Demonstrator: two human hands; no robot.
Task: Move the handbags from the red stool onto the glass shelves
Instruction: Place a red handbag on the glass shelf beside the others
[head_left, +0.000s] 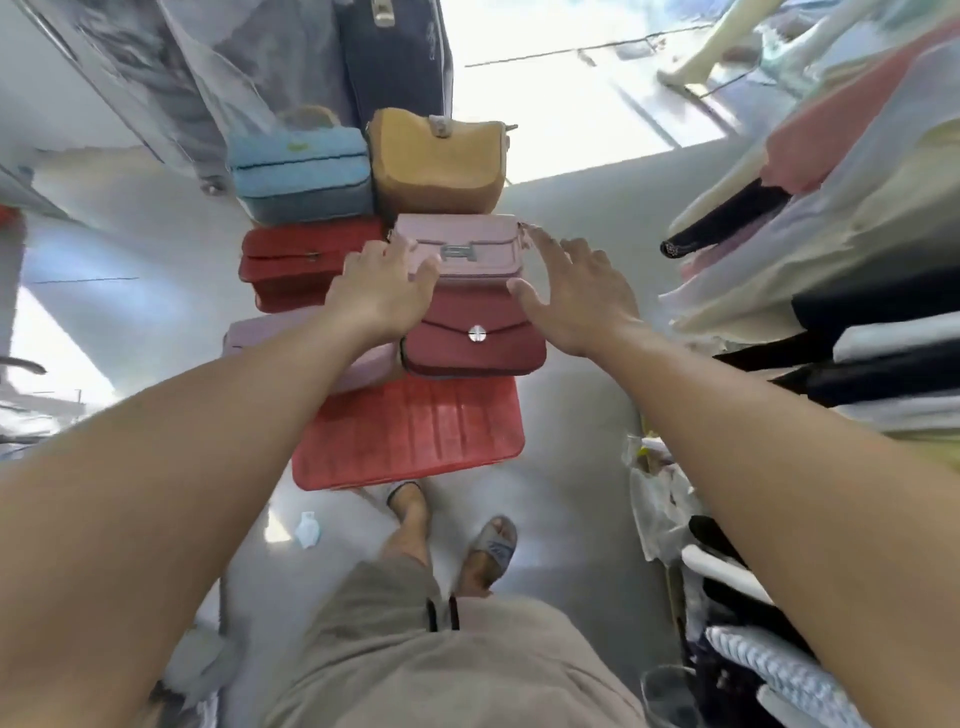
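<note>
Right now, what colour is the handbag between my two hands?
Pale pink handbag, silver clasp; clearest in the head view.

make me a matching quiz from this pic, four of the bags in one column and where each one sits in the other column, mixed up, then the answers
Column one
1. blue bag
2. mustard bag
3. pale pink bag with the H clasp
4. dark red bag with the round clasp

Column two
A. between the left hand and the right hand
B. far left of the pile
C. right side, next to the bare near end of the red stool
D. far right of the pile, beside the blue one

Pairs: 1-B, 2-D, 3-A, 4-C
</note>
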